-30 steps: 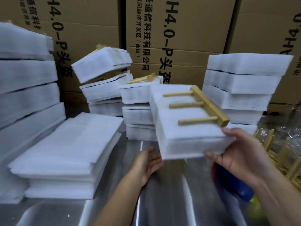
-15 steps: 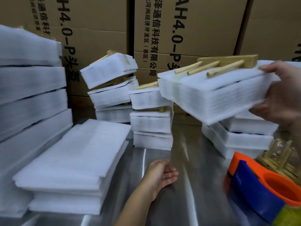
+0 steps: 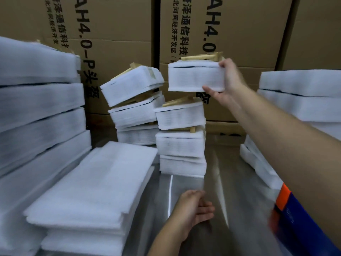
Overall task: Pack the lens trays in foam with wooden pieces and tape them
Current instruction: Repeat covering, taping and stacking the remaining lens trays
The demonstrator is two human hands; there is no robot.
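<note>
Head view: right hand (image 3: 227, 78) grips the wrapped bundle (image 3: 195, 77) just above the middle stack (image 3: 181, 126); left hand (image 3: 195, 206) hangs loose, well below.

Two hands (image 3: 192, 207), seven small foam packs (image 3: 193, 79)

The bundle (image 3: 195, 78) gripped by the right hand (image 3: 228, 78) was wrapped in soft, matt white foam, with a pale bare wood piece (image 3: 203, 57) on top. Under the left hand (image 3: 193, 209) the table (image 3: 221, 182) was smooth metal with a dull sheen and streaky reflections. Left of that hand lay foam sheets (image 3: 92, 182), fuzzy and matt. Beyond both hands stood boxes (image 3: 120, 34) of plain brown cardboard, matt, printed in black
</note>
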